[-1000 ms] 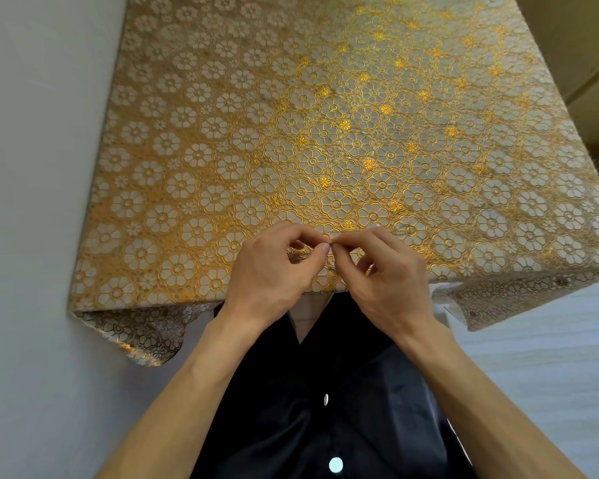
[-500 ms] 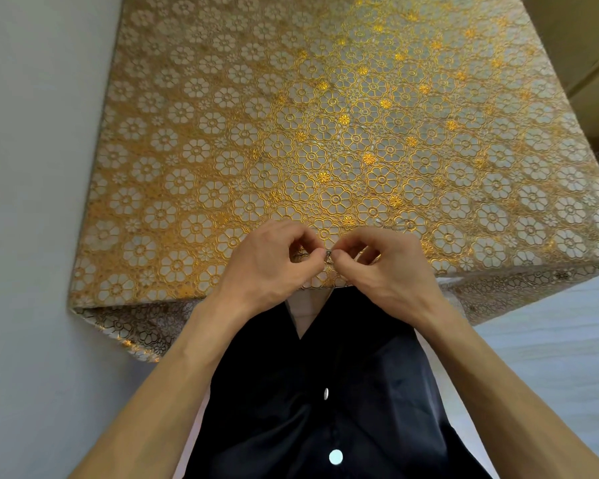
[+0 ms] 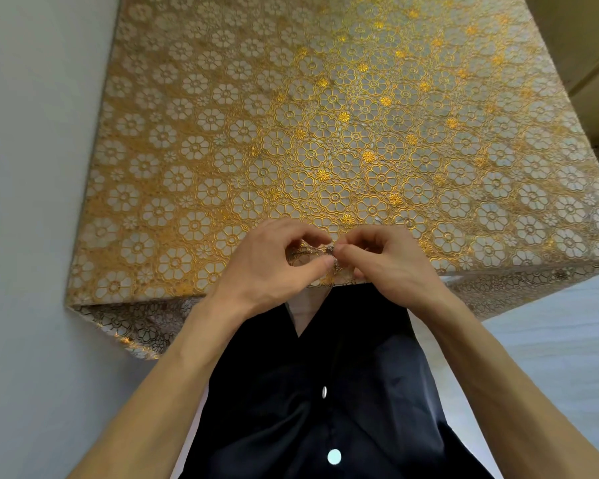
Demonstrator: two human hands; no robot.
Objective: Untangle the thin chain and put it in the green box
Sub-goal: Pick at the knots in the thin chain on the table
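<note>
A small silvery knot of thin chain [image 3: 330, 250] shows between my fingertips, just above the table's near edge. My left hand [image 3: 270, 267] pinches it from the left with thumb and forefinger. My right hand [image 3: 391, 264] pinches it from the right, fingertips touching those of the left. Most of the chain is hidden by my fingers. No green box is in view.
The table carries a gold floral cloth [image 3: 325, 133] that hangs over the near edge. A grey wall [image 3: 32, 167] runs along the table's left side. My dark buttoned shirt [image 3: 325, 392] fills the bottom centre. Pale floor [image 3: 550, 340] lies at the right.
Both hands stay pinched together at the table's near edge; the fingers have shifted slightly around the chain, and the camera has tilted a little.
</note>
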